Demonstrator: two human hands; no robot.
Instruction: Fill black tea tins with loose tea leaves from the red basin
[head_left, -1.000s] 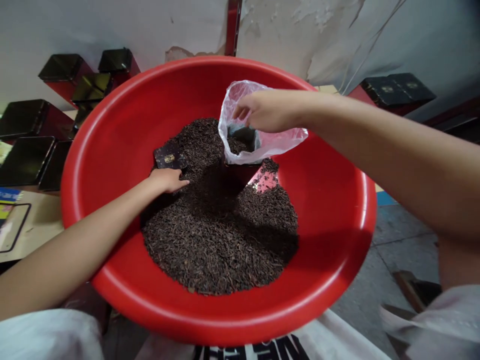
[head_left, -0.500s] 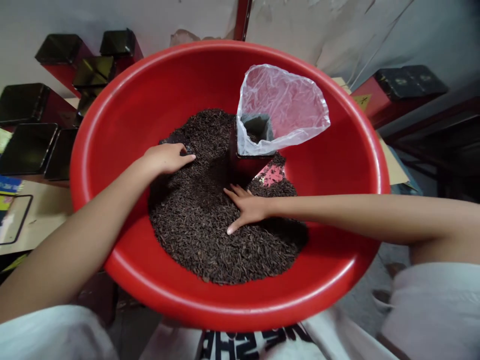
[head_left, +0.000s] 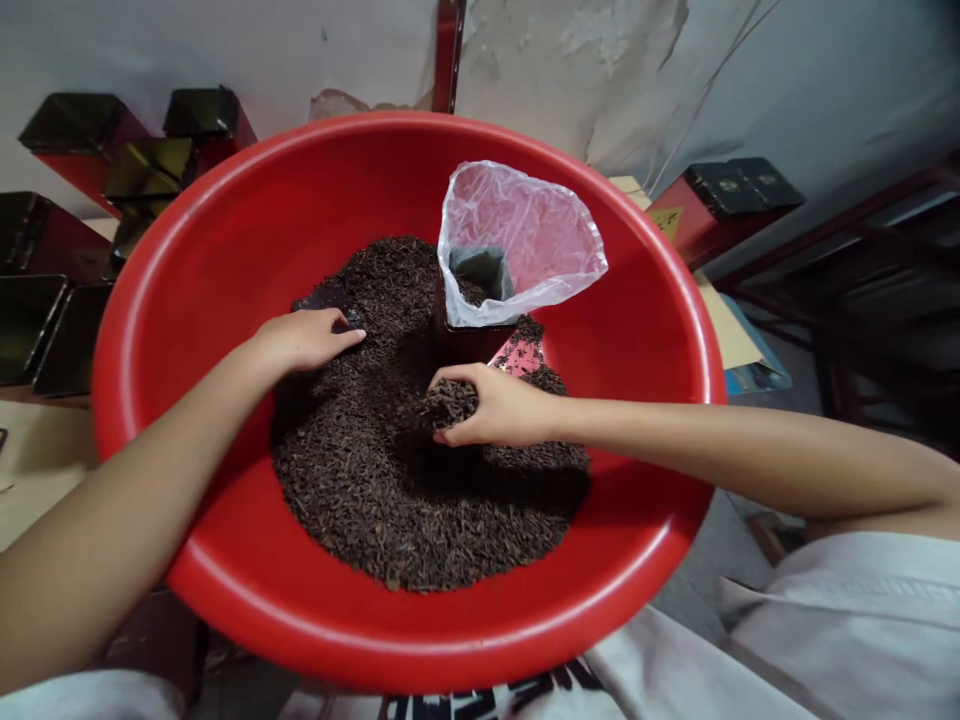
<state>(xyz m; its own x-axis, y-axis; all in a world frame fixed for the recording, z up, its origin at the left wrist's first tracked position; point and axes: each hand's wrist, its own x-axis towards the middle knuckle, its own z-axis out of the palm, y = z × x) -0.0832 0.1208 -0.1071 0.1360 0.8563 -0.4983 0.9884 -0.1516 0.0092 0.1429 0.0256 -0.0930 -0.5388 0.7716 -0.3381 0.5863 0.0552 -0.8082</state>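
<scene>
A big red basin (head_left: 645, 300) sits in front of me with a heap of dark loose tea leaves (head_left: 390, 490) in it. A red box lined with a clear plastic bag (head_left: 525, 230) stands upright in the leaves at the back. My right hand (head_left: 491, 405) is curled round a handful of leaves just in front of the box. My left hand (head_left: 300, 340) rests palm down on the leaves, its fingers over a small black lid (head_left: 322, 297) half buried there.
Black-and-red tins (head_left: 67, 200) are stacked on the left behind the basin. More dark tins (head_left: 739, 185) lie at the right on a shelf. A peeling wall rises behind. My white shirt shows at the bottom edge.
My right hand let go of the bag's rim, dropped onto the leaves with fingers spread, and has now closed around a handful. My left hand slid onto the black lid.
</scene>
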